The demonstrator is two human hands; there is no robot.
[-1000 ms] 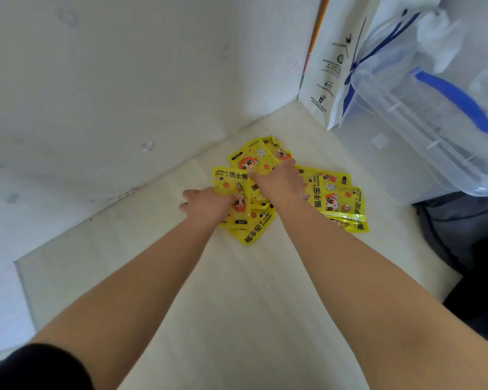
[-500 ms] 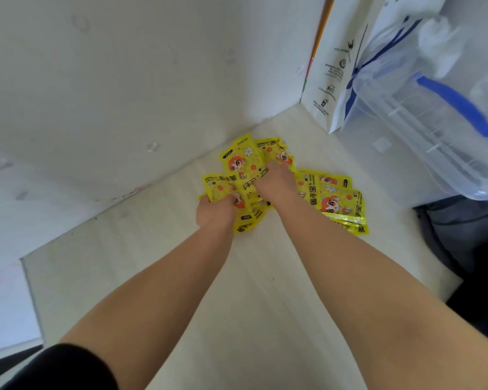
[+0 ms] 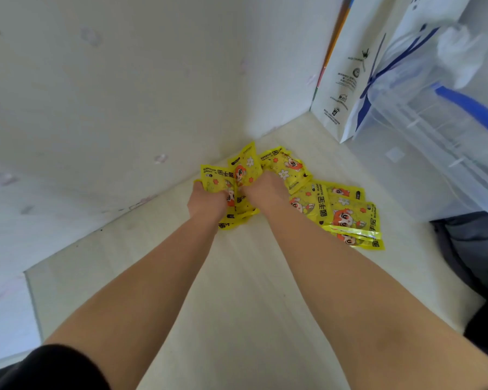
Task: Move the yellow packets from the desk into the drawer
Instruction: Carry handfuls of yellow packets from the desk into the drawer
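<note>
Packets (image 3: 245,171) at bench's (image 3: 237,305) far corner: my left hand (image 3: 207,202) and right hand (image 3: 265,190), side by side, clamp them. Loose stack (image 3: 347,215) lies rightward, nearer right hand.

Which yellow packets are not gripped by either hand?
The flat pile lying right of the right hand; the bunched packets are gripped by it and the left hand.
</note>
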